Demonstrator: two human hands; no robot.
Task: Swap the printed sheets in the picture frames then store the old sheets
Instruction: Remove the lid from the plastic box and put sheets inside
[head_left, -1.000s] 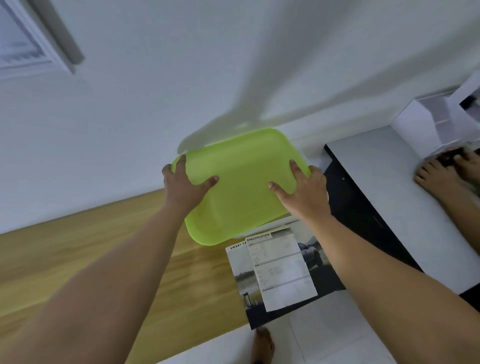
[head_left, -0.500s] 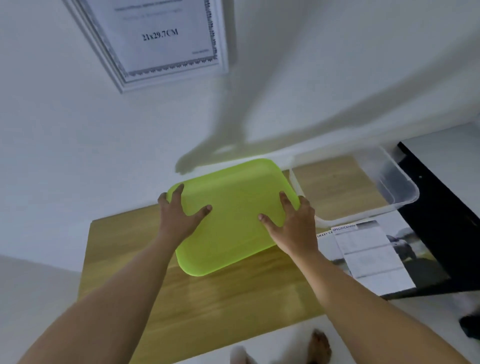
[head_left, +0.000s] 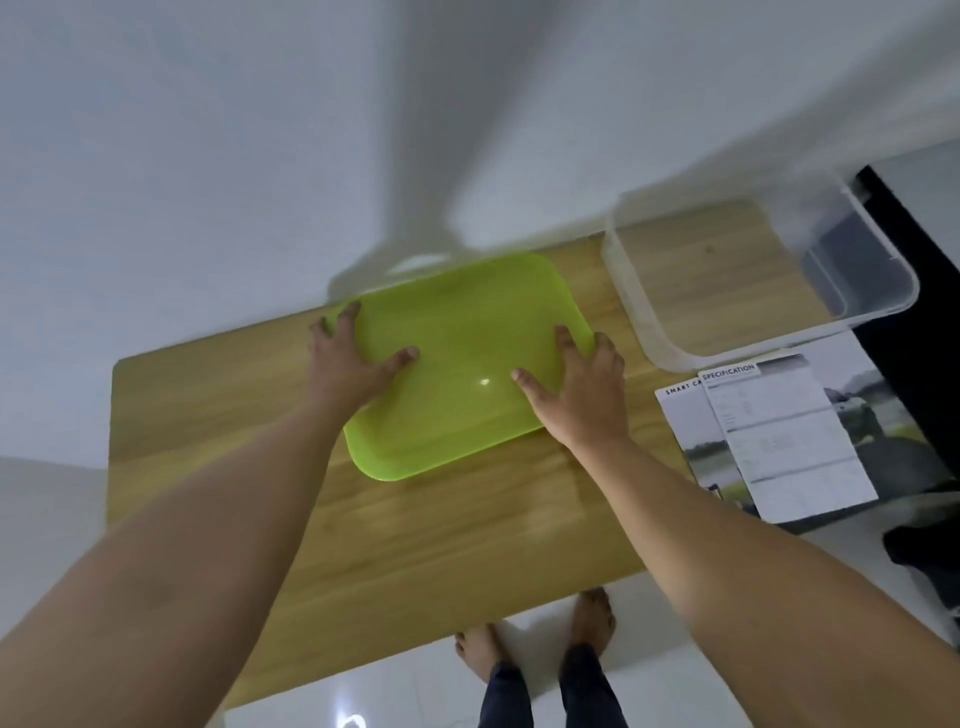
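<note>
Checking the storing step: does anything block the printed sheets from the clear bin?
Nothing visible. The clear bin stands open just beyond the printed sheets; left hand and right hand hold the green lid aside.

A rounded lime-green lid (head_left: 467, 364) sits over the far middle of the wooden bench (head_left: 415, 545), with the left hand (head_left: 348, 364) and right hand (head_left: 587, 395) gripping opposite edges. To its right stands an open clear plastic bin (head_left: 631, 296). A white specification sheet (head_left: 789, 441) lies on a car poster (head_left: 893, 415) just in front of the bin.

The green lid (head_left: 467, 364) is smooth, glossy plastic catching a spot of light, the box (head_left: 878, 260) clear plastic, the table (head_left: 426, 545) smooth grained wood, the printed sheets (head_left: 789, 447) matt paper, the floor (head_left: 395, 691) glossy white tile.
</note>
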